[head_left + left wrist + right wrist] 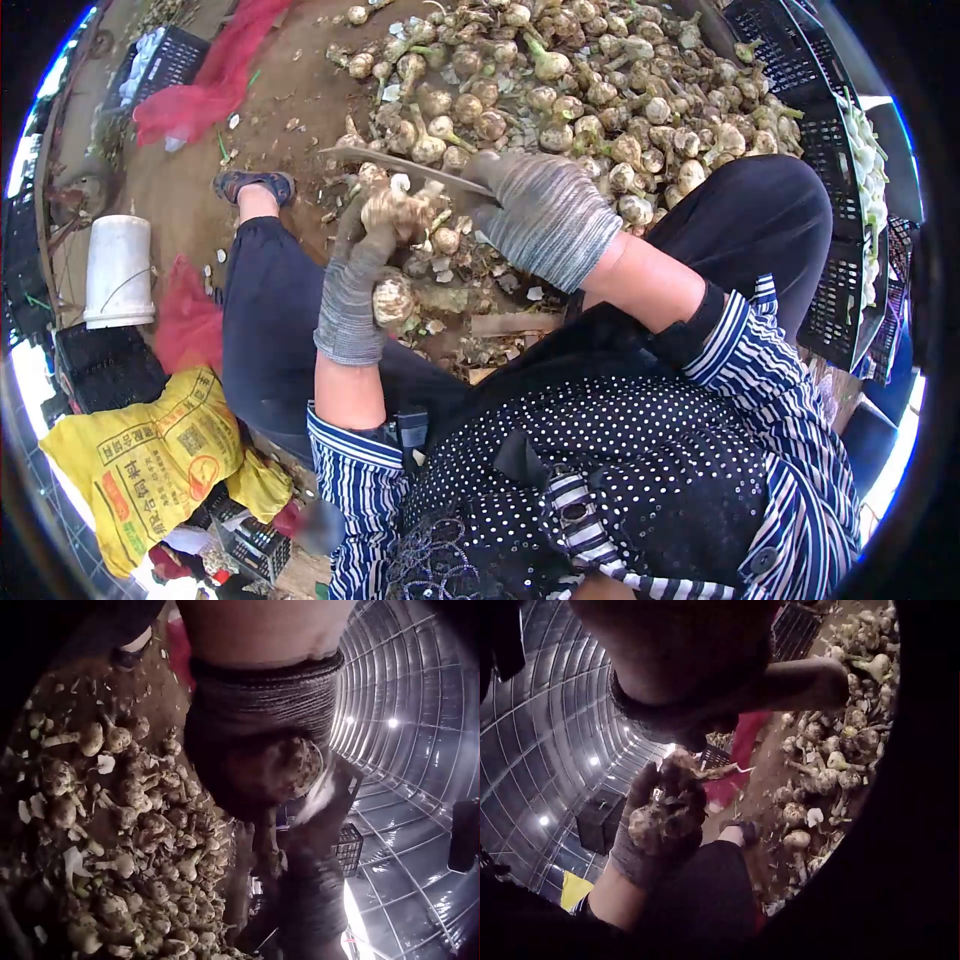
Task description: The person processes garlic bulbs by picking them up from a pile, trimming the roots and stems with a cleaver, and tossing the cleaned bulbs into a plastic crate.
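My gloved left hand (pixel 365 270) holds a soil-covered bulb (pixel 395 212) with ragged roots and a stem. A second bulb (pixel 393 300), its thick stem pointing right, shows at the palm side of that glove. My gloved right hand (pixel 550 215) grips a knife (pixel 400 166), its narrow blade reaching left across the top of the held bulb. In the right wrist view the butt of the pale handle (pixel 810 684) sticks out of the fist, and the left hand (pixel 649 844) is beyond it with a bulb (pixel 660 825).
A big heap of stemmed bulbs (pixel 610 100) covers the ground ahead, with loose skins around it. At right stands a black crate (pixel 835 200) holding white trimmed pieces (pixel 866 190). On the left are a white bucket (pixel 118 270), red netting (pixel 215 90) and a yellow sack (pixel 150 465).
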Tool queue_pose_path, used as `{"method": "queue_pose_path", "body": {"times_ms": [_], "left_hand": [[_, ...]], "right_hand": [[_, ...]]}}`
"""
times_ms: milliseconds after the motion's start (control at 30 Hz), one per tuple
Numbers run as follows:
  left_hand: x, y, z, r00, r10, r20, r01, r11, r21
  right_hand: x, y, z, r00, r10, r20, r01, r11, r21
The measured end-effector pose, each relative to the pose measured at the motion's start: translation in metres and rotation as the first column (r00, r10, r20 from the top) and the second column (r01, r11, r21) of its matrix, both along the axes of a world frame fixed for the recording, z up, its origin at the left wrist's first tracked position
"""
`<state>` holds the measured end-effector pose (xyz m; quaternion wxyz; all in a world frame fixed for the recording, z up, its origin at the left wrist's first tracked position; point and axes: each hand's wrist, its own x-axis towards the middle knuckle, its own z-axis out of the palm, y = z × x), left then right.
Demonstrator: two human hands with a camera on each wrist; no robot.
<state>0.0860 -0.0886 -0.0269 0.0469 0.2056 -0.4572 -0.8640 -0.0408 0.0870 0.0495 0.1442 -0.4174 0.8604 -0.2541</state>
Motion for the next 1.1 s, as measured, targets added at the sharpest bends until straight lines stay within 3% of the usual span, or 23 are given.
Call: {"method": "queue_pose_path", "body": {"times_ms": [67, 133, 167, 267, 400, 433, 467, 500, 567, 667, 733, 833, 933, 967, 1000, 1033, 1067, 1100], "left_hand": [[0.003, 0.010, 0.005, 0.996, 0.078, 0.036, -0.078, 0.997, 0.020], [-0.010, 0.014, 0.005, 1.000, -0.018, 0.013, 0.020, 0.977, -0.213], [0.000, 0.022, 0.012, 0.999, 0.026, -0.022, -0.027, 0.999, -0.030], [0.002, 0.014, 0.014, 0.995, -0.015, 0.097, 0.028, 0.991, -0.131], [0.009, 0.013, -0.002, 1.000, 0.013, 0.019, -0.010, 0.989, -0.145], [0.007, 0.016, -0.001, 0.998, 0.064, -0.008, -0.063, 0.937, -0.344], [0.007, 0.015, -0.002, 0.998, 0.064, -0.006, -0.062, 0.937, -0.344], [0.006, 0.013, -0.004, 1.000, -0.019, 0.003, 0.018, 0.881, -0.473], [-0.001, 0.009, -0.010, 0.987, -0.148, 0.068, 0.153, 0.704, -0.693], [0.004, 0.018, -0.011, 0.993, -0.118, -0.009, 0.067, 0.628, -0.775], [0.007, 0.019, -0.007, 0.992, -0.122, -0.035, 0.053, 0.646, -0.762], [0.017, 0.021, 0.002, 0.991, -0.127, -0.039, 0.076, 0.777, -0.625], [0.020, 0.027, 0.015, 0.988, -0.143, -0.050, 0.099, 0.857, -0.506], [0.014, 0.020, 0.020, 0.949, -0.295, -0.109, 0.085, 0.575, -0.814], [0.012, 0.024, 0.034, 0.949, -0.297, -0.110, 0.086, 0.575, -0.814], [0.011, 0.030, 0.051, 0.979, -0.197, 0.044, 0.173, 0.711, -0.681], [0.011, 0.035, 0.063, 0.969, -0.122, 0.214, 0.219, 0.827, -0.518], [0.013, 0.037, 0.070, 0.983, -0.103, 0.155, 0.157, 0.906, -0.394]], "right_hand": [[0.004, -0.001, -0.002, 0.998, 0.042, 0.038, -0.043, 0.999, 0.030], [0.005, 0.000, -0.003, 0.994, 0.066, 0.086, -0.068, 0.998, 0.018], [0.005, 0.001, -0.006, 0.995, 0.089, 0.052, -0.091, 0.995, 0.039], [0.005, 0.003, -0.009, 0.989, 0.146, -0.038, -0.144, 0.988, 0.063], [0.005, 0.006, -0.013, 0.945, 0.243, -0.220, -0.239, 0.970, 0.046], [0.005, 0.006, -0.012, 0.945, 0.243, -0.218, -0.239, 0.970, 0.046], [0.004, 0.006, -0.010, 0.943, 0.281, -0.180, -0.262, 0.957, 0.125], [0.003, 0.006, -0.008, 0.938, 0.316, -0.140, -0.285, 0.937, 0.203], [0.005, 0.008, -0.007, 0.915, 0.351, -0.199, -0.316, 0.930, 0.189], [0.009, 0.012, -0.007, 0.868, 0.401, -0.294, -0.368, 0.916, 0.161], [0.011, 0.012, -0.008, 0.844, 0.418, -0.337, -0.392, 0.908, 0.145], [0.012, 0.010, -0.017, 0.842, 0.388, -0.374, -0.344, 0.921, 0.181], [-0.003, 0.018, -0.028, 0.817, 0.355, -0.455, -0.370, 0.927, 0.061], [-0.008, 0.020, -0.033, 0.811, 0.346, -0.471, -0.364, 0.930, 0.056], [-0.013, 0.023, -0.038, 0.806, 0.336, -0.487, -0.359, 0.932, 0.049], [-0.019, 0.021, -0.035, 0.804, 0.337, -0.490, -0.275, 0.941, 0.195], [-0.036, 0.018, -0.028, 0.975, 0.135, -0.175, -0.046, 0.897, 0.439], [-0.057, 0.030, -0.044, 0.975, 0.082, -0.209, 0.030, 0.876, 0.482]]}}
